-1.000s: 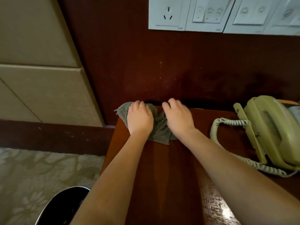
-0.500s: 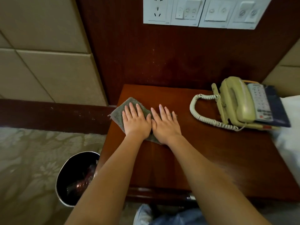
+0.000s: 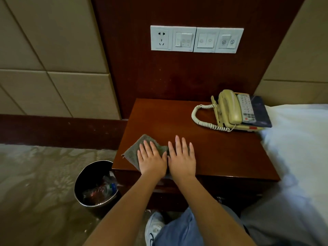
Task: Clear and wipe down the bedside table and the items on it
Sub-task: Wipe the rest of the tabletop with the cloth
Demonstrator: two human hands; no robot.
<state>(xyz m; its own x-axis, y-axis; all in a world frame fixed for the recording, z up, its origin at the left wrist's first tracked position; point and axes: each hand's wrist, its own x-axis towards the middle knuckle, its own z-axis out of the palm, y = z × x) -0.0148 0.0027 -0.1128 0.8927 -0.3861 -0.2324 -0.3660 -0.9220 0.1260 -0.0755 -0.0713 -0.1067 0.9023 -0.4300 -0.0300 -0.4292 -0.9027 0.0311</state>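
The grey cloth (image 3: pixel 134 150) lies flat on the near left part of the wooden worktop (image 3: pixel 218 150), close to its front edge, with one corner reaching toward the left edge. The left hand (image 3: pixel 152 161) presses down on it palm-flat, its fingers (image 3: pixel 146 146) straight and slightly apart, curled round nothing. The right hand (image 3: pixel 182 158) lies just beside it, the two thumbs touching or nearly so. Its fingers (image 3: pixel 177 143) are also straight and a little spread. It covers the cloth's right end, and how much cloth sits under the palm cannot be told.

At the far right corner of the worktop a cream telephone (image 3: pixel 229 108) sits with its handset in the cradle, on top of a dark folder (image 3: pixel 261 110). Its coiled cord (image 3: pixel 199 118) loops out to the left over the wood, well apart from the hands.

Behind the worktop a dark wood wall panel (image 3: pixel 177 77) carries a white row of socket and switches (image 3: pixel 197 39). Beige padded panels (image 3: pixel 53 50) cover the wall to the left. A round waste bin (image 3: pixel 88 174) holding plastic bottles stands on the patterned carpet (image 3: pixel 35 174), just beside the worktop's near left corner. A white bed sheet (image 3: pixel 301 139) borders the worktop on the right. Below the arms show a leg in blue jeans (image 3: pixel 179 231) and a white shoe (image 3: pixel 154 226).
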